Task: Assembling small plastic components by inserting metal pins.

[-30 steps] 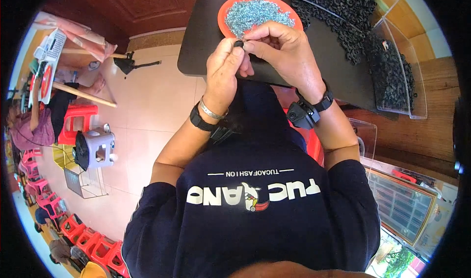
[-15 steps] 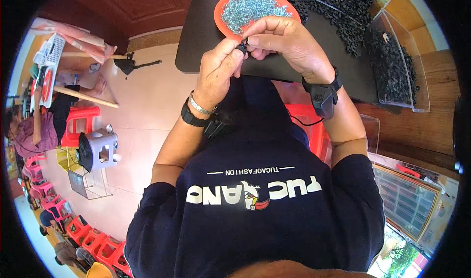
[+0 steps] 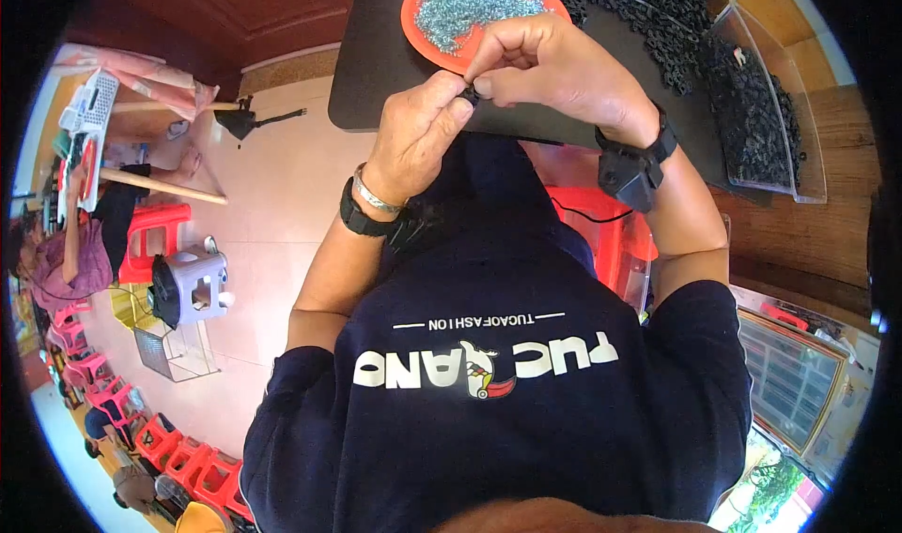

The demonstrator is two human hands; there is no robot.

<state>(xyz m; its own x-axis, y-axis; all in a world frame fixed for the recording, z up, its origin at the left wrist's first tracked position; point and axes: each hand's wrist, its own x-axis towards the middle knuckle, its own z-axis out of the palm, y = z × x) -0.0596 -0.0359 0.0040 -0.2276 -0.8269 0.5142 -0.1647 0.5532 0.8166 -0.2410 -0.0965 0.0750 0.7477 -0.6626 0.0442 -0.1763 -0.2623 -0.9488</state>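
Observation:
A small black plastic part (image 3: 471, 95) is pinched between the thumb and fingers of my left hand (image 3: 415, 136), just off the near edge of the dark table (image 3: 376, 82). My right hand (image 3: 568, 72) meets it from the other side. Its thumb and index fingertips are pressed together at the top of the part, and whatever tiny thing may be between them is hidden. Beyond my hands lies a red-orange plate (image 3: 411, 21) with a heap of small silvery screws (image 3: 479, 11) on it.
Loose black plastic parts (image 3: 658, 35) are heaped on the table at the far right. Next to them a clear bin (image 3: 808, 148) holds more. On the left are a grey-lilac stool (image 3: 202, 284), red stools (image 3: 155, 242) and another person (image 3: 80, 251).
My right forearm and wrist have swung outward to the right, while its fingertips stay at the black part. The left hand keeps its pinch. The view has shifted slightly.

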